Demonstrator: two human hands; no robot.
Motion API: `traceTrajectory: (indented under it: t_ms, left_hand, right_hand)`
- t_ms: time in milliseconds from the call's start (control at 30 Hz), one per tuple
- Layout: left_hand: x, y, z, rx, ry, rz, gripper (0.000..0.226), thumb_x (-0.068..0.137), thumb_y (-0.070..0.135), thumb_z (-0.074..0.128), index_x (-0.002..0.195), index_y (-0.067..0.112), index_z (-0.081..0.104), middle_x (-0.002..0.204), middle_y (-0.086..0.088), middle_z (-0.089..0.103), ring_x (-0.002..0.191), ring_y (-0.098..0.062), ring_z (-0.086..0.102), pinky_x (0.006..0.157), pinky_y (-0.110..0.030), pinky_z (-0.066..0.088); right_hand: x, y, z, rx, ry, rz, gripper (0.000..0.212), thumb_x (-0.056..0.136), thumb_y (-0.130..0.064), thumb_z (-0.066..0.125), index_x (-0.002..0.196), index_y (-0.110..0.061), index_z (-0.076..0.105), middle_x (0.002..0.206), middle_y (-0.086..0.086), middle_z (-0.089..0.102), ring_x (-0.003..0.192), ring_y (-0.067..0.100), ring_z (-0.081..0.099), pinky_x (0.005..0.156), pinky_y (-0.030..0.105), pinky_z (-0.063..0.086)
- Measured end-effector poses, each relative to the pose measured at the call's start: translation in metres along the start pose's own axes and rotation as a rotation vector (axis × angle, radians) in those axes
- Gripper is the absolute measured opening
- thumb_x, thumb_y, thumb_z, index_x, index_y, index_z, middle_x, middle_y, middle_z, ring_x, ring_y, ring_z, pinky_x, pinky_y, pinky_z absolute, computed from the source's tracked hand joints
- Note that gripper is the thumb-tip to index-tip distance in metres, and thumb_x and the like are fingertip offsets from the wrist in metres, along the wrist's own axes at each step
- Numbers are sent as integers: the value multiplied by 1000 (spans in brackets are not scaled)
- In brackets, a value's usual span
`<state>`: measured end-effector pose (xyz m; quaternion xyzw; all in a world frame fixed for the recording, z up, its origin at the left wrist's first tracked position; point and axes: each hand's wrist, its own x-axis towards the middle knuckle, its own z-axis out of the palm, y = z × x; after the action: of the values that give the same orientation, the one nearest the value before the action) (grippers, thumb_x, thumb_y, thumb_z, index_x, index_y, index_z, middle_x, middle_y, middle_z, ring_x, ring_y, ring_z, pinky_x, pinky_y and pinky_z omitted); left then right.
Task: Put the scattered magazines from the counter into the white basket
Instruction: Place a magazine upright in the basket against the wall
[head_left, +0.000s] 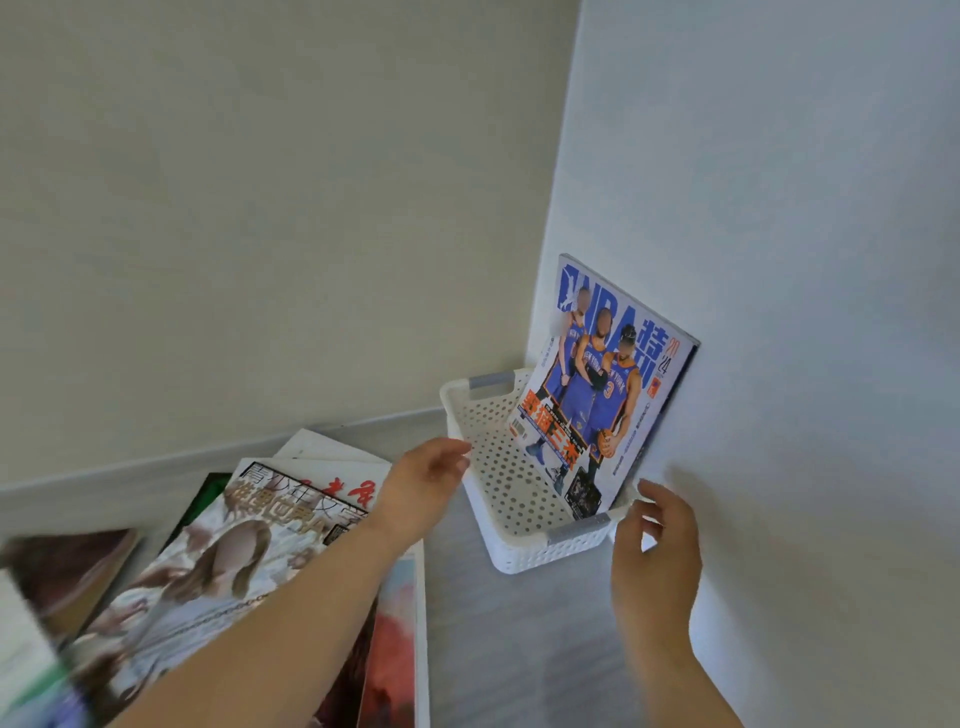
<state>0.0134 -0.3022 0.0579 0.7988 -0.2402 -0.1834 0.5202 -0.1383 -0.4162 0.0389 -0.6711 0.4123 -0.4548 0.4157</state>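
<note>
One placed: a basketball magazine (602, 395) stands in the white basket (498, 499), tilted back against the wall at the basket's 3 o'clock side, its foot down near the front right corner.
Basket: perforated, with grey handle inserts; it sits on the counter (524, 634) in the corner, at 1 o'clock from us.
Left hand (431, 480): fingers loosely apart and holding nothing, tips just beside the basket's left rim (we cannot say whether they touch it).
Right hand (657, 551): fingers spread and empty, at the basket's near right corner, close under the magazine's lower edge; whether it touches the rim is hard to tell.
Remaining magazines (228, 561): several lie overlapped at 8 to 9 o'clock, under and beside our left forearm; the far-left ones are blurred, so we give no count.
Step in hand: we judge that one magazine has been let go into the basket and most of the job is left.
Next move: one hand should go to 9 o'clock for the top cover of the pile and lift it clear of the ones below. Then the magazine needs to be stood on edge and slid in beside the leaning one without knocking it over.
Surface: pale grey counter, wood-grained and matt, with a low upstand along its back edge.
Room: plain off-white walls meet in a corner behind the basket, lit by soft daylight.
</note>
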Motion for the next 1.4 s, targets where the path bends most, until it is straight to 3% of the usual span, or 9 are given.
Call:
traceTrajectory:
  t_ms: [167,267,333,533,700,1067,1267,1367,1400]
  left_hand:
    - [-75,-68,-80,83,182,-180,20,86,2,51,96,11,67,99,-11,66,86,-17,58,71,-18,40]
    - [-117,-107,-121,227,248,-286,22,88,7,50,104,12,64,114,-11,65,104,-23,59,79,-19,41]
    - [-135,-128,-141,278,237,-359,27,89,8,48,114,10,59,122,-12,61,112,-25,56,78,-12,43]
    - [-149,-161,-177,452,190,-386,51,85,22,55,134,16,39,143,-5,37,126,-26,42,103,-34,37]
    - [-118,-170,-197,673,85,-412,66,83,36,55,140,22,24,148,-1,32,134,-22,34,113,-38,25]
    - [-65,-165,-208,822,18,-502,93,66,51,69,138,16,22,150,-5,28,137,-24,30,110,-40,29]
    - [-56,-159,-208,811,115,-522,52,77,43,59,120,16,48,131,-4,51,125,-23,45,102,-36,36]
    - [-57,-154,-211,554,179,-405,6,84,22,55,86,16,56,95,-7,64,88,-24,58,67,-27,45]
    - [-57,-151,-210,461,189,-351,13,85,17,53,72,21,49,81,-6,61,77,-23,55,56,-25,39]
  right_hand:
    - [-68,-2,29,-118,-310,-60,25,80,8,49,99,-4,60,100,11,61,98,31,56,81,25,35]
    - [-116,-1,54,-288,-620,-151,27,82,1,51,108,-5,59,119,13,59,114,27,50,91,24,34]
    - [-142,-1,72,-361,-774,-212,32,85,-10,51,117,-12,54,132,8,51,124,22,42,102,25,30]
    - [-190,-9,119,-650,-1018,-289,58,88,-43,41,139,-27,17,154,-4,11,142,15,4,116,35,1]
    - [-205,-6,130,-908,-1080,-348,67,88,-53,27,142,-24,-1,155,2,-6,141,22,-11,114,44,-11]
    - [-203,-4,132,-924,-1116,-299,71,86,-57,30,141,-28,-5,154,-2,-13,141,19,-15,113,42,-12]
    - [-201,-4,131,-876,-1102,-296,71,86,-55,33,141,-28,-3,154,-3,-12,141,17,-14,114,39,-11]
    - [-196,-6,129,-754,-1092,-251,69,86,-48,41,141,-28,4,155,-5,0,142,14,-4,115,37,-5]
    - [-193,-7,128,-660,-1058,-209,67,86,-44,45,141,-27,11,154,-3,11,141,15,6,117,36,3]
